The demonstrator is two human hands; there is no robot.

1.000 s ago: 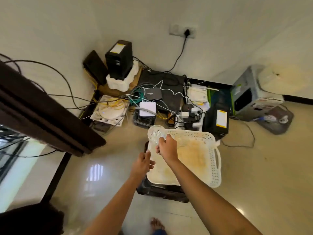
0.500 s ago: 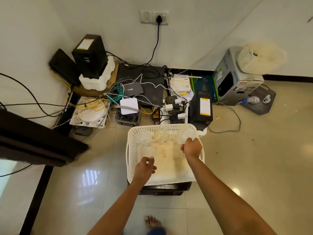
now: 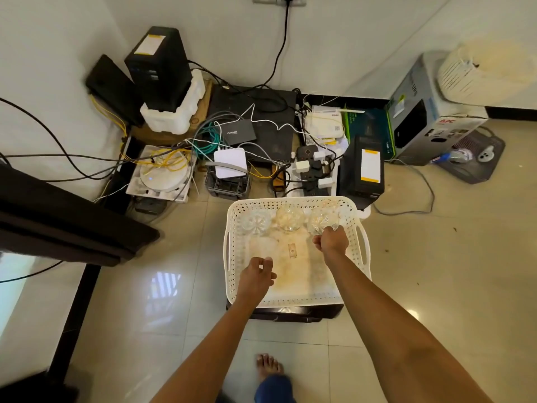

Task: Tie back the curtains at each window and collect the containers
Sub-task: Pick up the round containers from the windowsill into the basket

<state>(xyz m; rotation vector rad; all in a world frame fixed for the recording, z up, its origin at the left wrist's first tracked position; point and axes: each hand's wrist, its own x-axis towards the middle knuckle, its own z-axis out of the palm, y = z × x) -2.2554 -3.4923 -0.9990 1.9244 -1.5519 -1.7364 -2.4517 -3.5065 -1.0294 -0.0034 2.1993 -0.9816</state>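
Note:
A white perforated basket (image 3: 232, 274) sits on a low black stool (image 3: 290, 314) on the tiled floor. Three clear glass containers stand along its far end: left glass (image 3: 255, 222), middle glass (image 3: 289, 218) and right glass (image 3: 319, 219). My right hand (image 3: 331, 242) grips the right glass at its near rim, inside the basket. My left hand (image 3: 257, 274) hovers over the basket's near left part with its fingers loosely curled, holding nothing.
Beyond the basket lies a tangle of cables, a power strip (image 3: 312, 170), routers and black boxes (image 3: 361, 170) against the wall. A cardboard box (image 3: 421, 117) stands at the right. A dark brown blurred shape (image 3: 64, 228) juts in from the left. My bare foot (image 3: 268, 366) is below the stool.
My right hand carried the glass from above the basket's far left corner down to its far right end. My left hand stayed near the basket's near left side.

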